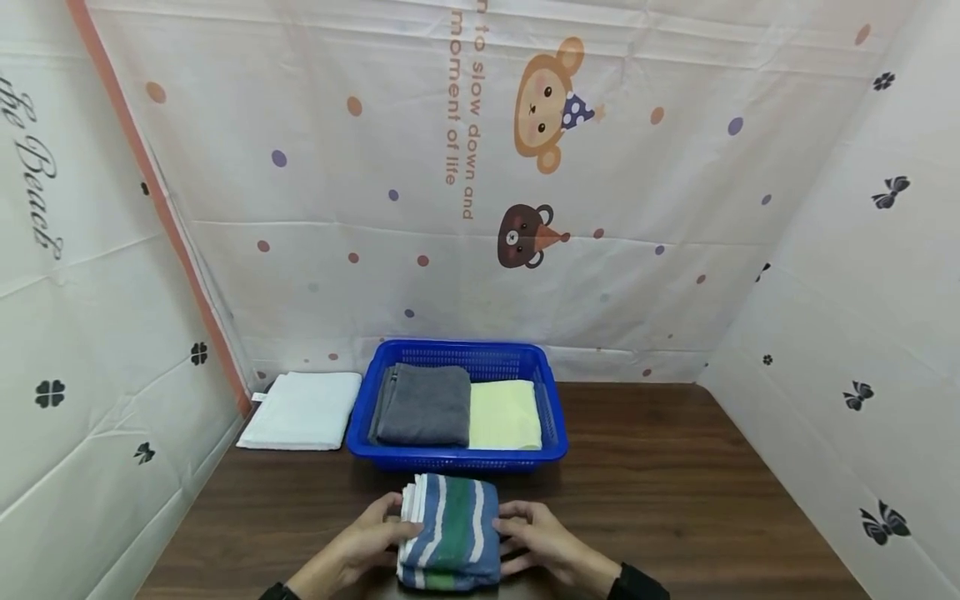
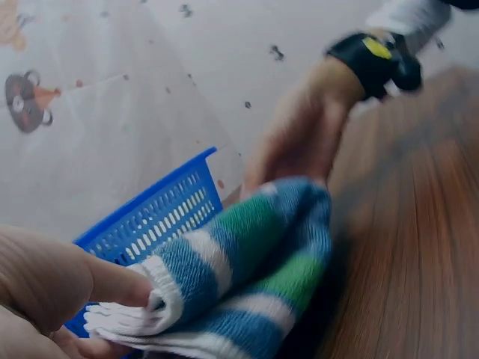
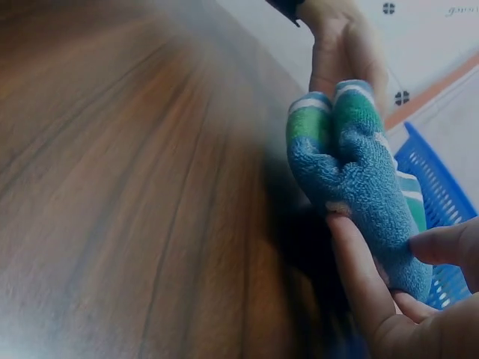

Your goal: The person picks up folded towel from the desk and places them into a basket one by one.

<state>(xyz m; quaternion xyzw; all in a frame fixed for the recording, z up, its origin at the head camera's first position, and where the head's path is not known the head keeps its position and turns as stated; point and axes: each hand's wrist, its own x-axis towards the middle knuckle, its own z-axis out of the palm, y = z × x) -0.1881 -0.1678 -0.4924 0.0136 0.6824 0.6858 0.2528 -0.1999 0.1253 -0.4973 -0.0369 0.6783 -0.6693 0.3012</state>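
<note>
A folded towel (image 1: pixel 453 525) with blue, green and white stripes is held just above the table in front of the basket. My left hand (image 1: pixel 367 537) grips its left side, thumb on top and fingers beneath. On the opposite side my right hand (image 1: pixel 543 542) pinches the towel's edge between thumb and fingers. In the left wrist view the white fringed layers lie under the left thumb (image 2: pixel 123 288). The right wrist view shows the blue rounded fold of the towel (image 3: pixel 374 202) between the right thumb and fingers.
Behind the towel stands a blue plastic basket (image 1: pixel 558 446) holding a folded grey towel (image 1: pixel 427 404) and a folded pale yellow towel (image 1: pixel 504 415). To its left a folded white towel (image 1: pixel 303 412) lies on the brown wooden table (image 1: pixel 637 467). Printed cloth (image 1: pixel 337 292) hangs around the table.
</note>
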